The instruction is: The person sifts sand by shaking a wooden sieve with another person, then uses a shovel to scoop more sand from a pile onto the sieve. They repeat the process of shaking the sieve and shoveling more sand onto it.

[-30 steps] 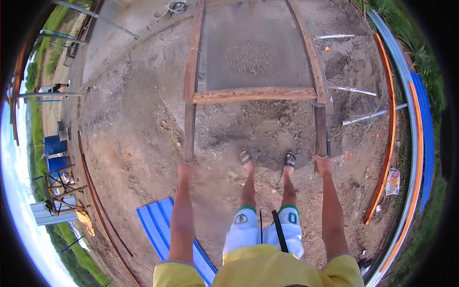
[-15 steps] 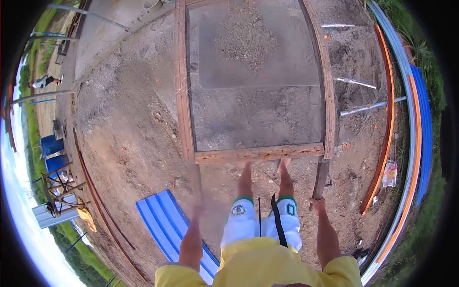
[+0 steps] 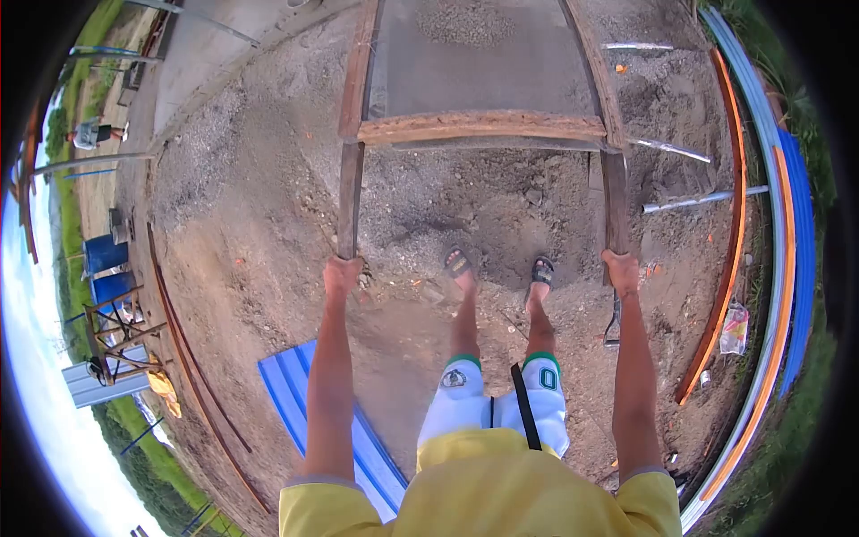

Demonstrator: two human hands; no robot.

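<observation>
A large wooden-framed sieve [image 3: 483, 125] with a grey mesh panel lies ahead of me, its near crossbar in front of my feet. Coarse gravel [image 3: 465, 22] sits heaped on the far part of the mesh. Two wooden handles extend from the frame toward me. My left hand [image 3: 342, 276] is closed round the end of the left handle [image 3: 351, 201]. Round the right handle [image 3: 616, 201] my right hand [image 3: 621, 270] is closed in the same way. Both arms are stretched forward. The sieve's far end is outside the view.
A blue corrugated sheet [image 3: 335, 430] lies to my left. A shovel's grip [image 3: 613, 327] shows beside my right forearm. Metal tubes [image 3: 707, 199], an orange bar [image 3: 729, 233] and long rails lie at right. Blue drums [image 3: 106, 255] and a distant person [image 3: 89, 134] are at far left.
The sieve has moved forward, away from my body, with both hands on its handles. My arms have straightened. The gravel has shifted away with it, and my sandalled feet now show.
</observation>
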